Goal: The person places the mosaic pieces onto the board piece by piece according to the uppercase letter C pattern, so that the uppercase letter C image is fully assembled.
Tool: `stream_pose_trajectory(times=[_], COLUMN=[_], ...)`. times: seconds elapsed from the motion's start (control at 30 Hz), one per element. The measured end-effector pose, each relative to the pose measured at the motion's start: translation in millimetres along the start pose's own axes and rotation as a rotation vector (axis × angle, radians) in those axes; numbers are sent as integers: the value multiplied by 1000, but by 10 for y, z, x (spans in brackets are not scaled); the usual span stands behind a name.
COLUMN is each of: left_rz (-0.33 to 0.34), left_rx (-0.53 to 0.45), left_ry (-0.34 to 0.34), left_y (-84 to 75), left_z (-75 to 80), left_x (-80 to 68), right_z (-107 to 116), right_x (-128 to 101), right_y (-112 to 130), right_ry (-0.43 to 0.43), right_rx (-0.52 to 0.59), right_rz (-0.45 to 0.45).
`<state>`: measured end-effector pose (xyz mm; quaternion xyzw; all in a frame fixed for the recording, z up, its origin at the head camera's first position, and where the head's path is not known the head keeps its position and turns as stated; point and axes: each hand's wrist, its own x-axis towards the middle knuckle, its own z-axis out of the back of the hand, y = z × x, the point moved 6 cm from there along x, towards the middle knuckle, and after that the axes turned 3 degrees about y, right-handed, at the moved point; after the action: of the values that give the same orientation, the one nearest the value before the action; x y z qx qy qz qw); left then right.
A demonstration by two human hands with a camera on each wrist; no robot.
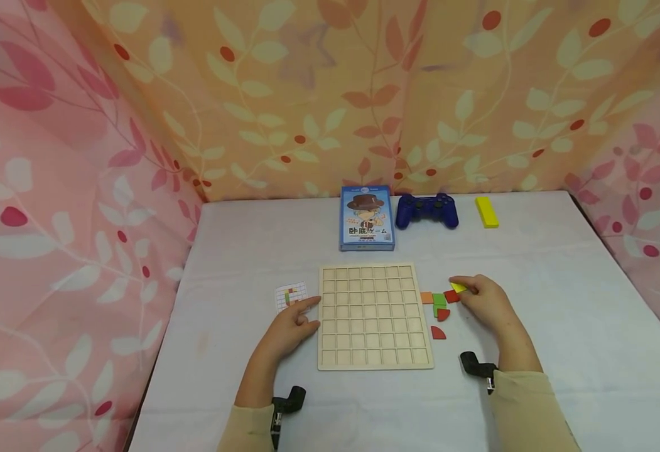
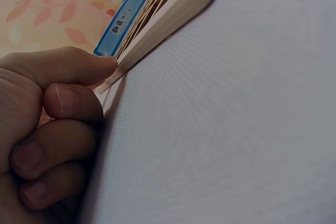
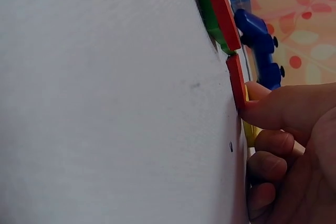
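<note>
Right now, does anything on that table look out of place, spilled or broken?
Nothing looks spilled or damaged. The wooden grid board lies square and bare, with small coloured pieces loose beside its right edge. The only oddities are a blue game controller and a yellow block at the far edge.

Head view is evenly, softly lit, with only faint shadows cast. Wrist views are dimmer; the near fingers (image 2: 63, 103) are blurred, and the worktop (image 2: 236, 129) is shaded.

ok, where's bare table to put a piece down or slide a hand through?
Free: the strip between wooden grid board and blue card box; the wide stretch right of the right hand. Crowded: the coloured pieces between board and right hand; the left hand and pattern card at the board's left edge.
</note>
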<state>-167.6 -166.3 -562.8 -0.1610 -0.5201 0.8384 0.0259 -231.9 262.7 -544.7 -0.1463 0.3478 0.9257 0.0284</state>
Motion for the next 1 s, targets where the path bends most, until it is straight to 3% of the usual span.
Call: stream_pose_trajectory(times=[0.5,1.0], left_rz=[-7,4], left_rx=[-16,9], left_ry=[5,6], left_y=[-13,-11], left_z=[-1,-10], left_x=[11,6], right_z=[-6,69], right_x=[-48,-114], right_y=[-3,-5], right_ry=[-42,-94], right_rx=[-25,-34], right_rz=[4,98])
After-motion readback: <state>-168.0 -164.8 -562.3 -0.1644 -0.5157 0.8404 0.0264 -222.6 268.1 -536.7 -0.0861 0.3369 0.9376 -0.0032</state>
